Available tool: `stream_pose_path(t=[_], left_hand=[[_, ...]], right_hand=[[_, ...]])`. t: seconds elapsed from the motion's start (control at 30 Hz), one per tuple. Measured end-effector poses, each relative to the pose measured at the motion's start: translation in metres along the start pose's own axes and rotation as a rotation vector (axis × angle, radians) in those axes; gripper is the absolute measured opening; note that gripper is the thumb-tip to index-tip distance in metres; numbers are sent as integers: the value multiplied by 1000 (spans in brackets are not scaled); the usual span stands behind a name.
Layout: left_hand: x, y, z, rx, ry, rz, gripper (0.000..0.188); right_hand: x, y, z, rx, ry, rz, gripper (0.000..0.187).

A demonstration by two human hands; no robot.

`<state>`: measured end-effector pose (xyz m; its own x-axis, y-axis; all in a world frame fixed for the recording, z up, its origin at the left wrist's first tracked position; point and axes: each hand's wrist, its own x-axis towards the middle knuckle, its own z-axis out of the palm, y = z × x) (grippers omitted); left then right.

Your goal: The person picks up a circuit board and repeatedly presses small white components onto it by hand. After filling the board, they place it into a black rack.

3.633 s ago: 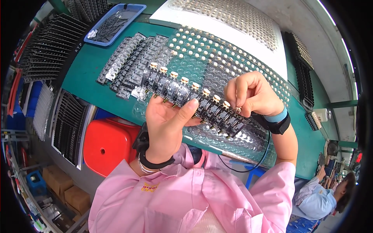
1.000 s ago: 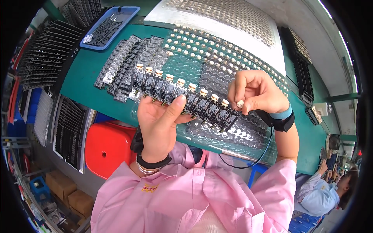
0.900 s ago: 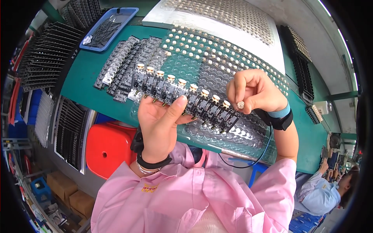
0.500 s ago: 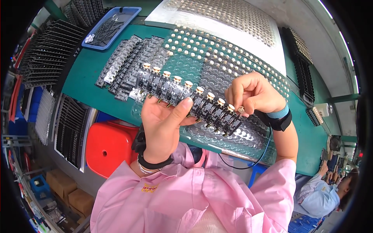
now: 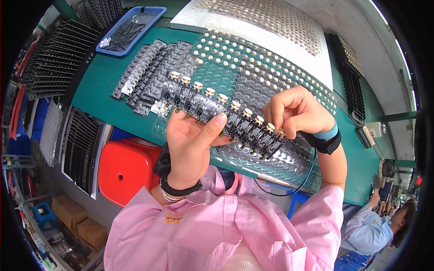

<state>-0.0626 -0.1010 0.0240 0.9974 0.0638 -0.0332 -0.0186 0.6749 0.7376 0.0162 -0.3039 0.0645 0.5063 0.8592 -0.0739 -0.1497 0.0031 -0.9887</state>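
Note:
My left hand (image 5: pixel 192 142) is closed around a long strip of black circuit boards (image 5: pixel 235 123), thumb on its face and fingers beneath. Along the strip's upper edge stands a row of small round discs with pale tops and gold rims. At the strip's right end, my right hand (image 5: pixel 302 113) pinches one more small round gold-coloured disc (image 5: pixel 281 132) between thumb and finger. This disc is against or very close to the end of the strip; its contact is partly hidden by the fingertips. Beneath both hands lies a clear plastic tray (image 5: pixel 216 77) with wavy pockets, rows of similar discs at its far side.
Several circuit board strips (image 5: pixel 143 72) lie left on the green table (image 5: pixel 97 97). Behind them sits a blue tray (image 5: pixel 159 12) with thin dark pieces. Racks of boards (image 5: pixel 58 58) stand far left, above a red stool (image 5: pixel 120 174). A cord (image 5: pixel 289 195) hangs from my right wristband. Someone in light blue (image 5: pixel 370 232) works at right.
The right hand has brought its disc in to the strip's right end, turning it more upright. The strip has shifted slightly right in my left hand.

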Motion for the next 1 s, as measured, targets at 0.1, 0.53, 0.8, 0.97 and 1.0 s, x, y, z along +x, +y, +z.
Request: stream_pose_path(t=[0.1, 0.53, 0.8, 0.97, 1.0], left_hand=[[0, 0, 1, 19, -4, -6, 28], [3, -2, 1, 3, 9, 35, 33], [-9, -32, 13, 3, -36, 188, 44], [-9, -40, 20, 405, -468, 66, 47], [-4, -36, 21, 421, -538, -85, 54]], right_hand=[[0, -7, 6, 7, 84, 65, 17], [-20, -12, 17, -69, 378, 20, 23], [-58, 14, 48, -40, 743, 70, 17], [-117, 22, 39, -86, 1035, -154, 12], [-140, 22, 32, -175, 1101, -193, 9]])
